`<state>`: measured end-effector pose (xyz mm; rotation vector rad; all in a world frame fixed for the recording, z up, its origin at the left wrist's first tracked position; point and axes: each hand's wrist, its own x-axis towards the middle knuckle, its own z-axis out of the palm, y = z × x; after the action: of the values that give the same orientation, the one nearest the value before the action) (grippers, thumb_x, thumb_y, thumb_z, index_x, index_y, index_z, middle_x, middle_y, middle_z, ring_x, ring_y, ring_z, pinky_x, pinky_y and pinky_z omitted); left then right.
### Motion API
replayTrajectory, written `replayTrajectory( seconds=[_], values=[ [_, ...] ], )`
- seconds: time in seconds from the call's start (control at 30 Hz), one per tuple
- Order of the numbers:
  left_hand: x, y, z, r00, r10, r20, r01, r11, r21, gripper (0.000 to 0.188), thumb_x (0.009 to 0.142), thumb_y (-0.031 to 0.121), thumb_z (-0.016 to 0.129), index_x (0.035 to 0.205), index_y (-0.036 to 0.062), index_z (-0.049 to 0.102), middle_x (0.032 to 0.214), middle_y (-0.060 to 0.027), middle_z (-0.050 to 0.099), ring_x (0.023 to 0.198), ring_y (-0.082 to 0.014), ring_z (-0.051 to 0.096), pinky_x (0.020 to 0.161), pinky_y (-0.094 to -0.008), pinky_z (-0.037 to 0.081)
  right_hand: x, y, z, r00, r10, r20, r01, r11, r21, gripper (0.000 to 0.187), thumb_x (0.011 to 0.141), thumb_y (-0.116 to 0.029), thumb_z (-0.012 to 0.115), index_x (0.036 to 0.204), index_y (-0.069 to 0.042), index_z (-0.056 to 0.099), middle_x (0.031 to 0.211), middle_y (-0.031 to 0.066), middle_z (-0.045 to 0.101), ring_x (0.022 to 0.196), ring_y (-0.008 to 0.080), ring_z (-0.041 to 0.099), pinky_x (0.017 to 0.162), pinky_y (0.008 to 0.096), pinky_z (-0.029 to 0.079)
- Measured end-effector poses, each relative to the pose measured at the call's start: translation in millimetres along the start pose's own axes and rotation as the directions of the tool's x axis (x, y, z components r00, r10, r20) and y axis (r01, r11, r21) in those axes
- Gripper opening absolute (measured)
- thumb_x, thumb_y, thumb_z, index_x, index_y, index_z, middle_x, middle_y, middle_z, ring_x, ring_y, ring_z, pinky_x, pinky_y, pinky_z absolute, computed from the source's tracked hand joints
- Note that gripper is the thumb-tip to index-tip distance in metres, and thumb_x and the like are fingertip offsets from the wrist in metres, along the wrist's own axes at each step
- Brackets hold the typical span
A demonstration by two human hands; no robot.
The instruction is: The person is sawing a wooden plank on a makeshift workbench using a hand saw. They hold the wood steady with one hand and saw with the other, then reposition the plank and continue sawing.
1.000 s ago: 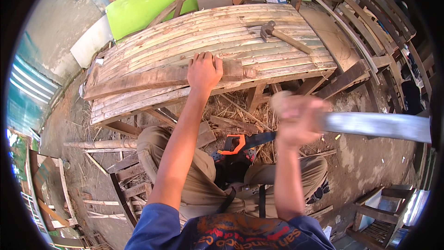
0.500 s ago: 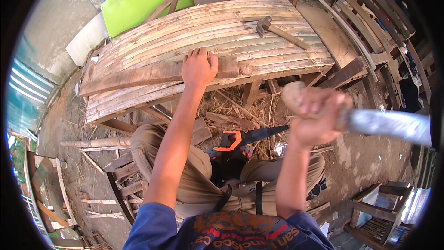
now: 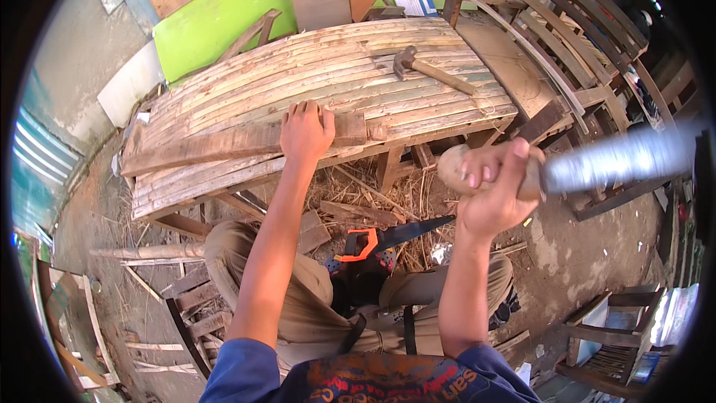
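Note:
My left hand (image 3: 307,133) rests over a thick wooden plank (image 3: 224,147), its fingers bent across the top and far side. The plank lies along the near edge of a slatted wooden bench (image 3: 276,67), and its right end has a narrower, notched tip. Off to the right, my right hand (image 3: 498,183) is raised in the air, closed round the wooden handle of a machete (image 3: 615,160). The blade points right, away from the plank, and is smeared by motion; its far end runs into the dark rim.
On the bench lies a claw hammer (image 3: 440,75). Below, by my legs, sits a handsaw (image 3: 362,245) with an orange and black handle. Wood scraps and dry shavings (image 3: 362,194) litter the ground. Slatted wooden furniture (image 3: 589,45) stands at the right, a small wooden frame (image 3: 611,343) lower right.
The machete's blade has tilted upward, with my right hand still round its handle. My left hand stays on the plank. The whole view has shifted slightly.

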<state>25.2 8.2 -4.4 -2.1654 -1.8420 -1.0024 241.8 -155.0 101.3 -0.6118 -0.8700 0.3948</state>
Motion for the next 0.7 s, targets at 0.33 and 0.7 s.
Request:
replayTrajectory(
  seconds=[0.33,0.7],
  values=[
    [7,-5,1,0.997,0.072,-0.038,-0.070,0.996,0.049,0.033,0.093,0.028,0.055,0.090,-0.0019,0.067,0.095,-0.0188,0.071,0.100,-0.0363,0.064,0.092,-0.0503,0.049,-114,59,-19,0.474,0.880,-0.028,-0.805,0.420,-0.419,0.022,0.095,-0.021,0.072,0.080,-0.007,0.064,0.057,-0.0032,0.053,0.045,0.0065,0.048,0.040,0.0254,0.038],
    [6,4,11,0.998,0.057,-0.040,-0.057,0.998,0.002,0.033,0.094,0.028,0.053,0.088,-0.0017,0.067,0.096,-0.0214,0.070,0.101,-0.0408,0.063,0.094,-0.0515,0.048,-130,120,-47,0.909,0.324,0.262,-0.096,0.775,-0.625,0.010,0.096,-0.011,0.059,0.087,-0.005,0.060,0.061,0.0035,0.057,0.056,0.0171,0.056,0.049,0.0295,0.044]
  ],
)
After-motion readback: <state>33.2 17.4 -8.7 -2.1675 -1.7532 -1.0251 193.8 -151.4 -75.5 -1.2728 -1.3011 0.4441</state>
